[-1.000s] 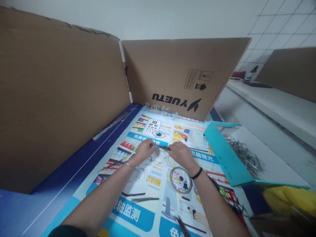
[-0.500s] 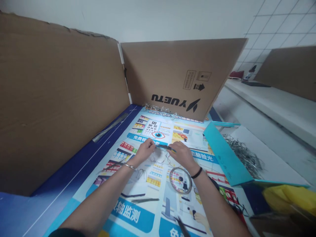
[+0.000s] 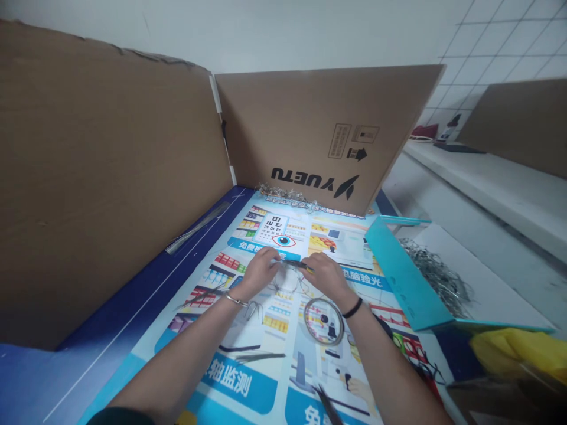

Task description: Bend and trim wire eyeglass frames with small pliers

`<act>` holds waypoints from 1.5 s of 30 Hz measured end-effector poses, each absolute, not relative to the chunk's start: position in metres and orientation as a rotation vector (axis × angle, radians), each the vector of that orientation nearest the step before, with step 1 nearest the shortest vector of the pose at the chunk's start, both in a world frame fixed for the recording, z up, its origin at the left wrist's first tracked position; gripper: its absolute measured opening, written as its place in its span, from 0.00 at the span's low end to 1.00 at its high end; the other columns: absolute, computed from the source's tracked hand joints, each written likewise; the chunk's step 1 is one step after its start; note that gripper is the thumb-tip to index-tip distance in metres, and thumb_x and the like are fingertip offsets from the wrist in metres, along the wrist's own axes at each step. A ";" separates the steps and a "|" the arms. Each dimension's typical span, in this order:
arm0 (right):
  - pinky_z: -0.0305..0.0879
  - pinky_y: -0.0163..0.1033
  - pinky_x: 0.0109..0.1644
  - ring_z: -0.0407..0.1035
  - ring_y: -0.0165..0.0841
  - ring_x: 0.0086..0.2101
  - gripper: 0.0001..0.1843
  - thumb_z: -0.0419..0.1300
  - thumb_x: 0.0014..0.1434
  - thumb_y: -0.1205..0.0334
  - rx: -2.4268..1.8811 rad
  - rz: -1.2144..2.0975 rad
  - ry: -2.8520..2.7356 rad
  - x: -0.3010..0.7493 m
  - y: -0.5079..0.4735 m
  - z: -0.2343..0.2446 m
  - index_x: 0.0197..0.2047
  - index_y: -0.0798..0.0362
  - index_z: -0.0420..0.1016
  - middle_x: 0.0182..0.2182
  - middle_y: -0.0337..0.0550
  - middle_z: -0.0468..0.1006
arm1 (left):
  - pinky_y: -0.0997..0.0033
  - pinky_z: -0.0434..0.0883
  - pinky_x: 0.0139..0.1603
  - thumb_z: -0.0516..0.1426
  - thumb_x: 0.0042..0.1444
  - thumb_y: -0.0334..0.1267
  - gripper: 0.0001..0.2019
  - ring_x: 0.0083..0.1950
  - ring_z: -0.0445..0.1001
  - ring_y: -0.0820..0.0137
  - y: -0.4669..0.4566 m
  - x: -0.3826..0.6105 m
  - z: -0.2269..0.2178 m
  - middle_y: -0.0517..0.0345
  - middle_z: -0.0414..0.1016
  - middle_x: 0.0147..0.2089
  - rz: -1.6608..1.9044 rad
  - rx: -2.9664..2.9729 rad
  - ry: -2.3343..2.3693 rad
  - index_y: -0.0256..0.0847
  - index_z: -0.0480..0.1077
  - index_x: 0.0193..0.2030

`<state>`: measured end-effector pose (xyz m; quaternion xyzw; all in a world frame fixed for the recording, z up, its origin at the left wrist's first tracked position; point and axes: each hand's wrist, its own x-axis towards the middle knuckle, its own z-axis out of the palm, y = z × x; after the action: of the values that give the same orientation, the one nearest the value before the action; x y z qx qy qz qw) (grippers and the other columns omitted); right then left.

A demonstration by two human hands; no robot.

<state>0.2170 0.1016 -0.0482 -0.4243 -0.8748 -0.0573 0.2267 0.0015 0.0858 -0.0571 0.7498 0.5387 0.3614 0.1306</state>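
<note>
Above the printed poster, my right hand [image 3: 325,274] is closed around dark-jawed pliers [image 3: 296,264] with a bit of yellow at the grip. The jaws point left and reach the fingertips of my left hand [image 3: 261,274], which is pinched shut; what lies in the pinch is too small to make out. Thin bent wires [image 3: 289,287] show just below and between both hands, and I cannot tell whether they are held. A round coil of wire [image 3: 305,321] lies by my right wrist. Hooked wire pieces [image 3: 253,309] are beside my left wrist.
Straight wire lengths [image 3: 260,357] and a dark pointed tool [image 3: 328,405] lie nearer me. To the right, a turquoise box [image 3: 407,283] holds tangled wire [image 3: 436,277]. Cardboard panels [image 3: 310,124] wall the left and back, with clear scraps [image 3: 283,193] at their foot.
Both hands stay almost in place, with the pliers still at the left fingertips. The pliers' visible angle shifts very slightly.
</note>
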 end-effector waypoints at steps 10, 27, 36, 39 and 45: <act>0.61 0.35 0.42 0.67 0.33 0.38 0.11 0.57 0.58 0.55 -1.183 -0.118 -2.376 0.219 0.104 -0.053 0.39 0.51 0.75 0.34 0.43 0.76 | 0.69 0.67 0.40 0.55 0.52 0.42 0.14 0.40 0.70 0.67 0.085 -0.001 -0.052 0.52 0.71 0.44 0.870 1.934 1.805 0.39 0.69 0.45; 0.61 0.35 0.43 0.68 0.33 0.39 0.10 0.58 0.57 0.56 -1.194 0.012 -2.348 0.217 0.105 -0.055 0.39 0.50 0.75 0.34 0.43 0.76 | 0.70 0.64 0.43 0.55 0.49 0.34 0.04 0.39 0.68 0.69 0.095 0.004 -0.057 0.60 0.72 0.32 0.907 1.915 1.589 0.40 0.68 0.25; 0.63 0.36 0.42 0.68 0.34 0.37 0.09 0.58 0.57 0.56 -1.135 0.052 -2.281 0.219 0.107 -0.055 0.39 0.51 0.75 0.33 0.43 0.76 | 0.73 0.62 0.34 0.49 0.57 0.44 0.11 0.33 0.66 0.71 0.087 0.002 -0.053 0.62 0.69 0.30 1.034 1.684 1.396 0.40 0.64 0.29; 0.64 0.37 0.42 0.68 0.34 0.38 0.10 0.58 0.57 0.56 -1.095 0.056 -2.245 0.219 0.107 -0.056 0.39 0.51 0.75 0.33 0.44 0.76 | 0.71 0.62 0.38 0.48 0.58 0.45 0.13 0.36 0.67 0.70 0.086 0.003 -0.051 0.60 0.70 0.33 1.068 1.653 1.344 0.40 0.65 0.30; 0.66 0.39 0.43 0.69 0.35 0.38 0.10 0.59 0.57 0.56 -1.048 0.043 -2.213 0.218 0.107 -0.057 0.39 0.51 0.75 0.34 0.45 0.76 | 0.71 0.63 0.38 0.49 0.58 0.44 0.11 0.34 0.68 0.71 0.085 0.005 -0.047 0.60 0.70 0.29 1.092 1.572 1.206 0.40 0.63 0.29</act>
<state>0.2182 0.1075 -0.0567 -0.4027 -0.8499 0.0164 0.3394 0.0048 0.0848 -0.0471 0.6289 0.4823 0.4367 0.4257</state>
